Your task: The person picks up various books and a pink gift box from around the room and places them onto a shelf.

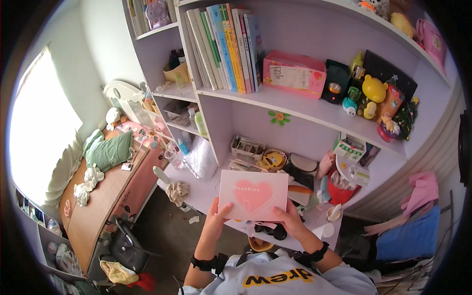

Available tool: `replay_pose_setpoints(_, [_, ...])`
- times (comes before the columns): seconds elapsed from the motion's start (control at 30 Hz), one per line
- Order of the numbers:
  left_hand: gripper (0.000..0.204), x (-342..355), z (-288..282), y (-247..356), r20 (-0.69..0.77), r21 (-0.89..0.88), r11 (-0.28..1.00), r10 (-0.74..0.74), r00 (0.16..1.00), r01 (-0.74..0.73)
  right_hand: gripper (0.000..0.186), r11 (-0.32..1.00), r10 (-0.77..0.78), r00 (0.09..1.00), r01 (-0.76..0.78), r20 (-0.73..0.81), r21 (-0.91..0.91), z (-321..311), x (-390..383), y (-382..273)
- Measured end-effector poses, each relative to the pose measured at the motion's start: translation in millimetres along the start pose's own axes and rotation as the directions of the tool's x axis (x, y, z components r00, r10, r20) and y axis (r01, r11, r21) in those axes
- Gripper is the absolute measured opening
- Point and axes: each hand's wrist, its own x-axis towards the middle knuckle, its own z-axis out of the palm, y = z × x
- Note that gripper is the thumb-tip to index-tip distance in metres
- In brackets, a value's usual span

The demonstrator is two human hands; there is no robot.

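A flat pale pink box (253, 179) with a large pink heart on its face is held up in front of my chest, over the desk. My left hand (213, 222) grips its lower left corner, thumb on the front. At the lower right corner my right hand (293, 222) holds it the same way; the other fingers are mostly behind the box. How thick the box is cannot be made out. Just below it, a black item (271, 230) lies on the desk. Behind it sit a yellow round container (272, 160) and a grey pouch (301, 165).
The lilac desk (201, 189) is crowded with a white basket (247, 145), a red bag (339, 189) and a crumpled cloth (177, 192). Shelves above hold books (228, 46), a pink box (294, 74) and toys (374, 88). A bed (98, 206) and black bag (129, 246) are at left.
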Motion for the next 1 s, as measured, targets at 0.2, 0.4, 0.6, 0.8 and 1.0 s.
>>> replay_pose_setpoints(0.2, [0.051, 2.9, -47.8, -0.7, 0.166, 0.016, 1.0, -0.013, 0.986, 0.011, 0.055, 0.994, -0.08, 0.994, 0.085, -0.08, 0.071, 28.0, -5.3, 26.9])
replay_pose_setpoints(0.4, [0.065, 6.6, -65.2, 7.8, 0.379, 0.057, 0.992, -0.125, 0.917, 0.112, 0.053, 0.964, 0.057, 0.976, 0.001, -0.211, 0.266, 39.2, -22.5, 26.5])
replay_pose_setpoints(0.6, [0.067, 14.6, -52.4, 7.2, 0.46, 0.031, 0.995, -0.096, 0.883, 0.092, 0.057, 0.977, -0.08, 0.93, 0.145, -0.36, 0.156, 36.6, -43.7, 34.8])
replay_pose_setpoints(0.8, [0.059, -1.2, -69.3, -9.2, 0.486, 0.154, 0.912, 0.264, 0.833, -0.38, 0.057, 0.882, -0.346, 0.935, 0.295, -0.08, -0.367, 42.9, -66.7, 24.4])
replay_pose_setpoints(1.0, [0.041, -16.6, -81.8, 11.4, 0.635, 0.045, 0.618, 0.589, 0.5, -0.785, 0.039, 0.611, -0.598, 0.767, 0.624, 0.232, -0.487, 52.8, -77.9, 13.7])
